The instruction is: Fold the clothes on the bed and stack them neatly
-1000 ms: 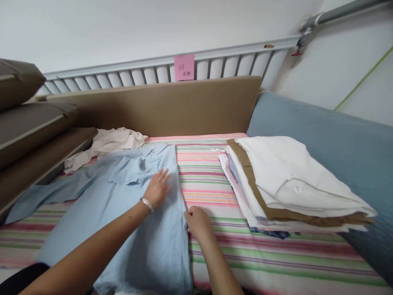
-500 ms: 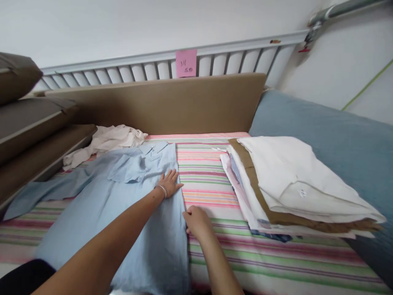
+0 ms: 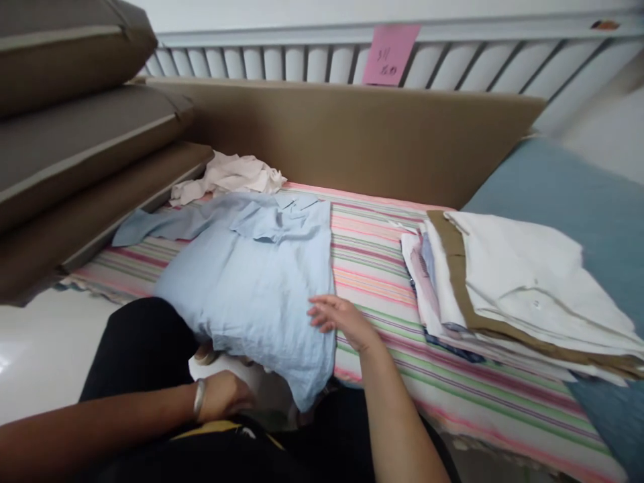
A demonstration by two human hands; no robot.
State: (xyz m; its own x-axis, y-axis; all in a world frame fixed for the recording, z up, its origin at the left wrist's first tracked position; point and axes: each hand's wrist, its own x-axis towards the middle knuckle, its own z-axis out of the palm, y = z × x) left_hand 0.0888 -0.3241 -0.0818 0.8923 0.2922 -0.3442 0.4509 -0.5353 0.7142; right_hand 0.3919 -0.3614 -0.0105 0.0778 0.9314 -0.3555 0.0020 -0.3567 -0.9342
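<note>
1. Nearest, the left hand (image 3: 224, 396), with a bracelet (image 3: 199, 400) at its wrist, is curled low over the lap, below the shirt's hem; its fingertips are hidden, so I cannot tell whether it grips anything.
2. The right hand (image 3: 342, 318) is half uncurled, fingers slack and slightly spread over the shirt's right side edge, pinching nothing; whether they touch the fabric is unclear.
3. The light blue shirt (image 3: 251, 282) lies spread on the striped cover (image 3: 372, 268), its hem drooping past the front edge, one sleeve reaching left, its collar (image 3: 302, 201) at the far end. It looks thin, soft and light, likely to crease and sag between grips; the hem corners or the straight right edge seem the best holds.
4. To the right, well apart, sits a stack of folded clothes (image 3: 533, 268), white on top.
5. Beyond the shirt's far left lies a crumpled whitish garment (image 3: 236, 176), near the brown cushions (image 3: 100, 134).
6. Farthest, a pink note (image 3: 391, 54) hangs above the brown backrest (image 3: 352, 141).
</note>
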